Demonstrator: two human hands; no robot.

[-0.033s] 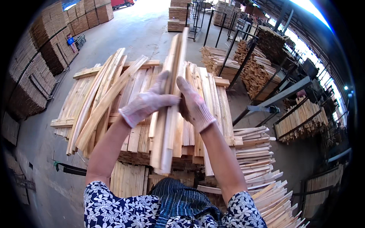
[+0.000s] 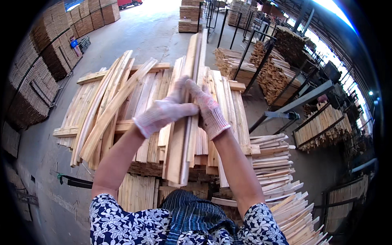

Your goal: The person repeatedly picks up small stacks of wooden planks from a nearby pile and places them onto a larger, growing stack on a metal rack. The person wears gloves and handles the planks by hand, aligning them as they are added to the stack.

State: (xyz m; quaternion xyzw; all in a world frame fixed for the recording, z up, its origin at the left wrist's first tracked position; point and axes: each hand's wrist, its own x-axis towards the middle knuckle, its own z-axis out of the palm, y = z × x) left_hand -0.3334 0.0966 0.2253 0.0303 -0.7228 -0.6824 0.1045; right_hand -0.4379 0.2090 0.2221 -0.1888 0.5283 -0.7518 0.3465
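Observation:
Two or so long, narrow wooden boards [image 2: 177,151] lie lengthwise together between my gloved hands, above the stack. My left hand [image 2: 169,108] grips them from the left, its thumb across the front. From the right my right hand [image 2: 208,107] closes round them, fingertips beside the left fingers; part of its grip is hidden. Below is a broad stack of pale planks [image 2: 234,118] laid side by side over crosswise pieces. Several loose planks [image 2: 116,108] lie slanted on the left of that stack.
Sticks are piled untidily [image 2: 271,163] at the right of the stack. Black upright metal posts [image 2: 261,61] and a grey metal beam [image 2: 304,98] stand beyond. Tall lumber stacks [image 2: 32,90] line the left, where a person in blue [image 2: 74,45] stands far off.
My hands have come closer together around the boards, and the right fingers now reach over toward the left ones. The gap between the boards has narrowed at the top.

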